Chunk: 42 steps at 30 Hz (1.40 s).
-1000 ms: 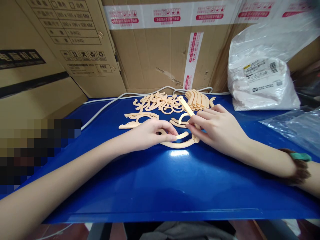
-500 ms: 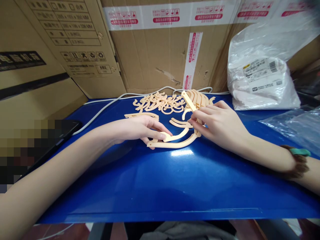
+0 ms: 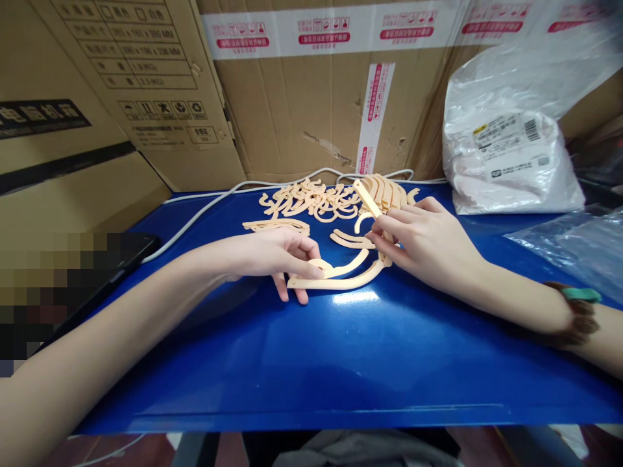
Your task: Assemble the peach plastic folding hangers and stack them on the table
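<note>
My left hand (image 3: 294, 263) pinches the end of a curved beige hanger piece (image 3: 348, 266) between thumb and fingers, with some fingertips reaching below a longer hanger arm (image 3: 341, 283). That long arm bends up toward my right hand (image 3: 413, 240), whose fingers are closed around the joined end of the hanger. A straight-looking beige arm (image 3: 367, 198) sticks up out of the right hand's grip. Just behind the held parts lie a pair of curved strips (image 3: 348, 240) and a small hook (image 3: 363, 222). My right fingers partly hide the joint.
Loose hooks (image 3: 311, 198) lie piled at the back, beside stacked curved arms (image 3: 389, 191). More arms (image 3: 277, 224) rest behind my left hand. A white cable (image 3: 195, 217) runs along the cardboard boxes (image 3: 292, 117). At right stand a plastic bag (image 3: 516, 155) and clear film (image 3: 574, 250).
My left fingers have shifted, with two fingertips now extending lower beneath the long arm and the thumb nearer its end. The right hand has hardly moved.
</note>
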Each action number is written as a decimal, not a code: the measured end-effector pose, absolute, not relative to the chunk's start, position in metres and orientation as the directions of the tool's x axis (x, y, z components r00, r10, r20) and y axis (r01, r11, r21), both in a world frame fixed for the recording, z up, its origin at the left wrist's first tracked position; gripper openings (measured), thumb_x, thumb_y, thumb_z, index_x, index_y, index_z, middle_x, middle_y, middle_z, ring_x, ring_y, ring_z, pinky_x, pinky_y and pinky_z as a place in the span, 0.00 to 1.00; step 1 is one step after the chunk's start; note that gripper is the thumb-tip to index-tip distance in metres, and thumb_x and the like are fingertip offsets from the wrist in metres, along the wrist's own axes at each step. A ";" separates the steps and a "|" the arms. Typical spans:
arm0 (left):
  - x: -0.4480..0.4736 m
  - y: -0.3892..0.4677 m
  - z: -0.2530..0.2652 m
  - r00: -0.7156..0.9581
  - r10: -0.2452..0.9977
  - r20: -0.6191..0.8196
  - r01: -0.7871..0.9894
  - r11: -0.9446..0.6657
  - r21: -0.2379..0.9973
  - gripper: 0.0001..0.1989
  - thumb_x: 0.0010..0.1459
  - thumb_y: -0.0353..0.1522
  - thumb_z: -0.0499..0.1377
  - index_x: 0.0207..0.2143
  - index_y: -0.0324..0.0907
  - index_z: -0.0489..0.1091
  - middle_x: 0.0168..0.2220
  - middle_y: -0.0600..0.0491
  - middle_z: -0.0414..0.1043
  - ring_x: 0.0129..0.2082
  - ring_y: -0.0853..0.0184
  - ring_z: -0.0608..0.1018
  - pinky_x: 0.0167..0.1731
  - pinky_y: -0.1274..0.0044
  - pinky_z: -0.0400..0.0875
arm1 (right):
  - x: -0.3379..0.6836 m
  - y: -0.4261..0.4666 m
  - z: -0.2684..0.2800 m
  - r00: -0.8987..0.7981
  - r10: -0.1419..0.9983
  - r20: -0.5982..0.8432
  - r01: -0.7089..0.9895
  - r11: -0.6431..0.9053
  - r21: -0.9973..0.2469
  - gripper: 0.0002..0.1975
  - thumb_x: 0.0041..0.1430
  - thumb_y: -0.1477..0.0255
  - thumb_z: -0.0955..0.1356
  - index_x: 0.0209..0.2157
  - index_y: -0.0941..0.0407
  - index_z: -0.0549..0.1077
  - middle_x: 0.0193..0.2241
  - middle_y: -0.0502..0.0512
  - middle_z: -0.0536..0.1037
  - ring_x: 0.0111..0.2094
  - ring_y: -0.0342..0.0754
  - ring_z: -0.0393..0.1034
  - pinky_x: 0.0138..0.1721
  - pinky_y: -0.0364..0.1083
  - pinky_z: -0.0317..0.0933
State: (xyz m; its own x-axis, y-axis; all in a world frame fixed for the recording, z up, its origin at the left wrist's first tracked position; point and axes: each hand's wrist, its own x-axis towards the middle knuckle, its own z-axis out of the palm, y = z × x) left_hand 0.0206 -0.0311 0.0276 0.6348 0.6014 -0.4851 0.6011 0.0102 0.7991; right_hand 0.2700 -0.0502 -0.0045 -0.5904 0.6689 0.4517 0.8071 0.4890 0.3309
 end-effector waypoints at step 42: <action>0.026 -0.032 -0.001 0.839 0.450 0.305 0.513 -0.842 -0.168 0.13 0.61 0.23 0.49 0.48 0.39 0.65 0.50 0.46 0.69 0.51 0.58 0.71 0.51 0.68 0.65 | 0.265 -0.056 -0.009 -0.705 0.606 0.369 0.706 0.650 0.281 0.16 0.69 0.69 0.58 0.36 0.58 0.74 0.29 0.55 0.77 0.30 0.48 0.68 0.39 0.48 0.49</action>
